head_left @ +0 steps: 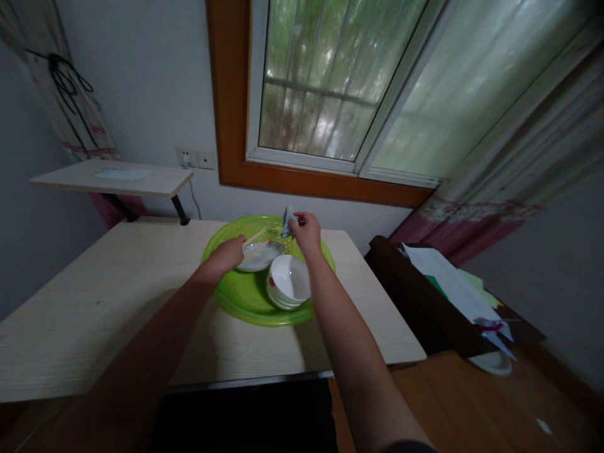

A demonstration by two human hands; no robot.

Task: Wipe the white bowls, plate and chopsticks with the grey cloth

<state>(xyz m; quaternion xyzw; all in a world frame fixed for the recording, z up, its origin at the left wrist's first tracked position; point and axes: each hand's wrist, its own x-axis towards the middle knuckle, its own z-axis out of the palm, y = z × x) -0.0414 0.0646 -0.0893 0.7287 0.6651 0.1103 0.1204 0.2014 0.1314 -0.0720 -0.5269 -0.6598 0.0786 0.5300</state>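
A large lime-green basin [245, 301] sits on the table, holding a small stack of white bowls [291, 280] and a pale plate [257, 259]. My left hand [229, 253] is closed around a pair of light chopsticks [255, 238], whose tips point up and right over the plate. Above the far side of the basin, my right hand [306, 231] pinches a crumpled grey cloth [287, 221]. The cloth hangs just right of the chopstick tips, apart from them. My left fingers partly cover the plate's edge, and my right forearm hides some of the basin's right side.
The pale wooden table [141, 283] carries a raised shelf [117, 178] with a paper on it at the back left. Behind stand a wall socket [195, 158] and a barred window. Right of the table, a dark brown piece of furniture [401, 296] bears papers [453, 283].
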